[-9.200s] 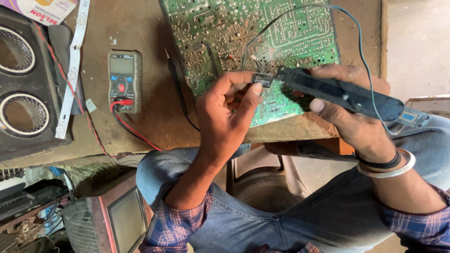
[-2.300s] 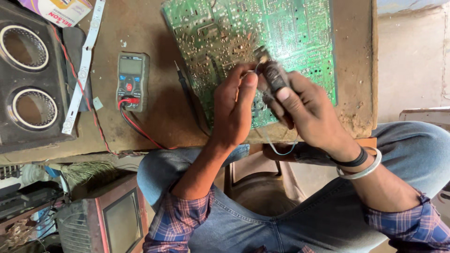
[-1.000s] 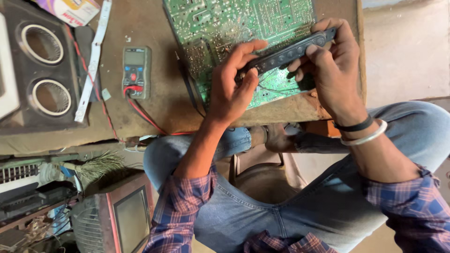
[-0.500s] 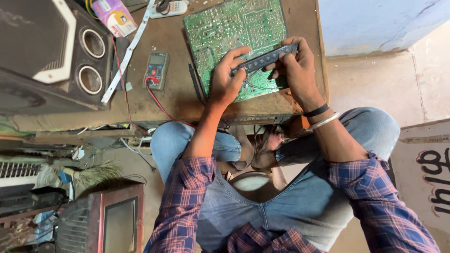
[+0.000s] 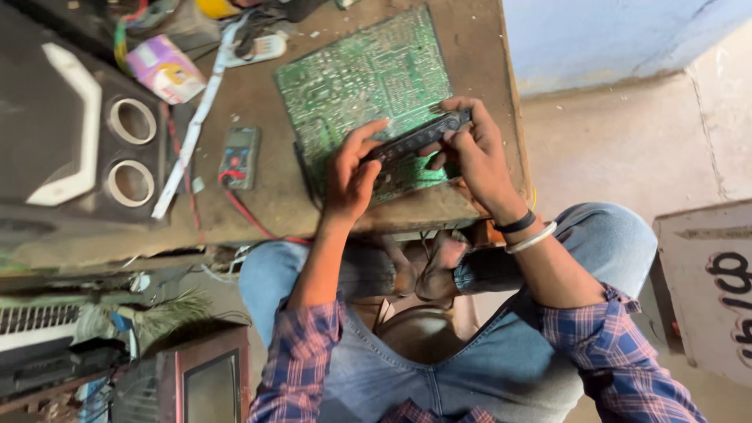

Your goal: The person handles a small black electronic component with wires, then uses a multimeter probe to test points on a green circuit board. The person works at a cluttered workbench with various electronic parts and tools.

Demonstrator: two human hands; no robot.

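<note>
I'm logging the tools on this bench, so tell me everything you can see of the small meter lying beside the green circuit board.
The meter is a small, flat, dark grey handheld unit, seemingly plastic, with a pale screen at its far end and a dark dial with red marks below. It lies face up on the brown table, left of the green circuit board and apart from it. Red and dark leads run from its near end toward the table's edge. Neither hand touches it.

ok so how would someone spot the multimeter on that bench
Start at the large green circuit board lying on the brown wooden workbench. Just to its left lies a small dark rectangular handheld multimeter, apart from both hands. Only it has red leads trailing off.
</note>
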